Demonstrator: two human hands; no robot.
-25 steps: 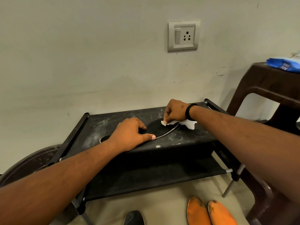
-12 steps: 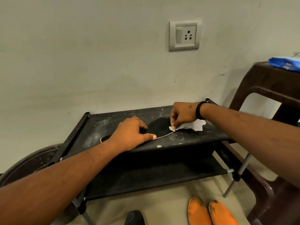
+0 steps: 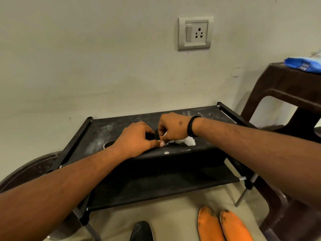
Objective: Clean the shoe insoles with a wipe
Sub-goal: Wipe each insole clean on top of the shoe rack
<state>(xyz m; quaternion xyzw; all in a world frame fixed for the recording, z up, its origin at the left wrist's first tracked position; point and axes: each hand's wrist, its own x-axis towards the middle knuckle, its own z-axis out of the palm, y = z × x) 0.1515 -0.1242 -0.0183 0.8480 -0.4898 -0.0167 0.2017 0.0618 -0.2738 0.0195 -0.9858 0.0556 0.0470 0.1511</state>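
While the left hand (image 3: 137, 141) presses curled fingers on the dark insole (image 3: 155, 135) lying on the black rack (image 3: 97, 136), the right hand (image 3: 171, 129) pinches the white wipe (image 3: 188, 142) against it. Thin and floppy, the insole probably needs pinning flat. On the blue packet (image 3: 304, 64), writing is unreadable.

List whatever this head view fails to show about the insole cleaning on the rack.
- Black insole: mostly hidden under the left hand and right hand; only its heel end and a dark sliver between them show.
- White wipe: partly hidden by the right hand that grips it.
- Blue wipe packet: cut off by the right edge; label too small to read.
- Orange insoles: cut off by the bottom edge.
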